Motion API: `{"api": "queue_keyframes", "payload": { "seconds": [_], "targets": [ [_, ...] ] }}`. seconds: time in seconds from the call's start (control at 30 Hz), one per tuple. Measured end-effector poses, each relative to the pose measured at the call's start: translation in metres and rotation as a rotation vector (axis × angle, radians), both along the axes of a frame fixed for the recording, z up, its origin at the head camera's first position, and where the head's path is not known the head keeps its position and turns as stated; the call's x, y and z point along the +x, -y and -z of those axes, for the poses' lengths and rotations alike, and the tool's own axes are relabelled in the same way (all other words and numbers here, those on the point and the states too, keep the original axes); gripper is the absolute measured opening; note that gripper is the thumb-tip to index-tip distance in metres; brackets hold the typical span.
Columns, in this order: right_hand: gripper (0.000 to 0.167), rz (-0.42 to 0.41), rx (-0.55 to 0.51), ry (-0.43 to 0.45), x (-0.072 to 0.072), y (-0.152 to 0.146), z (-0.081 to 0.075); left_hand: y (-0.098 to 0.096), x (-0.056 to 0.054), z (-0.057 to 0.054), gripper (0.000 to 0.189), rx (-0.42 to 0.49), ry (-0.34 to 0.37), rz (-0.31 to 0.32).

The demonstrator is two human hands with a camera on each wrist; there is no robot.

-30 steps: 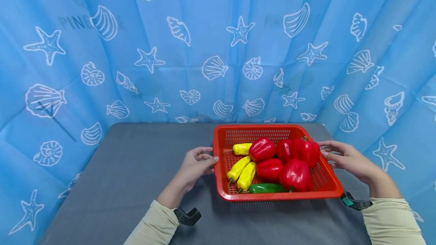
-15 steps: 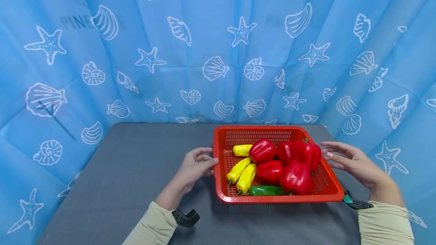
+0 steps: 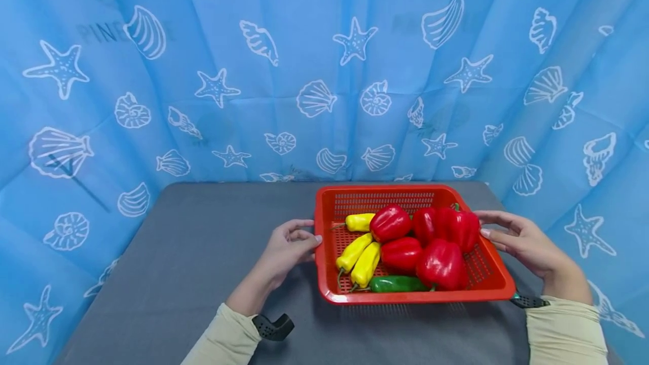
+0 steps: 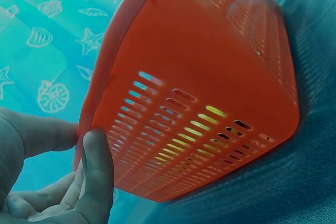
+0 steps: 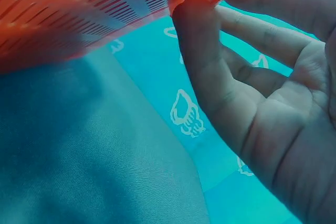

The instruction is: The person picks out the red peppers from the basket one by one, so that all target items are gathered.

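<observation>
A red-orange plastic basket (image 3: pixel 403 297) with slotted walls stands at the right of the table. Several red bell peppers (image 3: pixel 441 265) fill its right half. Yellow peppers (image 3: pixel 365 266) lie along the left, and one green pepper (image 3: pixel 398 284) lies by the front wall. With thumb and fingers, my left hand (image 3: pixel 291 245) pinches the left rim, the thumb on the outer side in the left wrist view. At the opposite end my right hand (image 3: pixel 522 244) holds the right rim. In the right wrist view its thumb (image 5: pixel 198 45) presses under the rim, some fingers behind it.
The grey-covered table (image 3: pixel 218 241) extends to the left of the basket. A blue curtain (image 3: pixel 243 100) with white shells and starfish hangs behind and at both sides. Black wrist devices (image 3: pixel 274 327) sit on both forearms.
My right hand came slightly away from the right rim half a second ago and is back on it now. The left hand keeps its hold; basket and peppers stay nearly in place.
</observation>
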State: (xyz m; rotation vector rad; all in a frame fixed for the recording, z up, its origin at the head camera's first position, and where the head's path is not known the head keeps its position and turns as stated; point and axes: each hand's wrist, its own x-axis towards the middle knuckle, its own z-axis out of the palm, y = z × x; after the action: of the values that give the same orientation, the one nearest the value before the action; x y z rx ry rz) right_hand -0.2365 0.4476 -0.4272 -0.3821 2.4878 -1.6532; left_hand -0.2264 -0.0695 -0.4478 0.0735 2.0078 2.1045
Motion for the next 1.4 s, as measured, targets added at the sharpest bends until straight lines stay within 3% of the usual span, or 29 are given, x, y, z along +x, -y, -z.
{"api": "queue_keyframes", "payload": {
  "seconds": [0.3, 1.07, 1.4],
  "targets": [
    [0.043, -0.037, -0.107, 0.028, -0.0019, -0.0012, -0.0005, 0.0023, 0.0022, 0.0022, 0.052, -0.011, 0.004, 0.0],
    [0.044, 0.023, -0.097, 0.126, -0.0024, -0.0016, 0.0024, 0.0041, -0.0025, 0.0005, 0.051, -0.005, 0.008, 0.037],
    [0.027, 0.088, -0.025, 0.251, -0.0014, -0.0018, -0.0061, 0.003, -0.0023, -0.0001, 0.051, -0.014, 0.013, 0.022]
  ]
}}
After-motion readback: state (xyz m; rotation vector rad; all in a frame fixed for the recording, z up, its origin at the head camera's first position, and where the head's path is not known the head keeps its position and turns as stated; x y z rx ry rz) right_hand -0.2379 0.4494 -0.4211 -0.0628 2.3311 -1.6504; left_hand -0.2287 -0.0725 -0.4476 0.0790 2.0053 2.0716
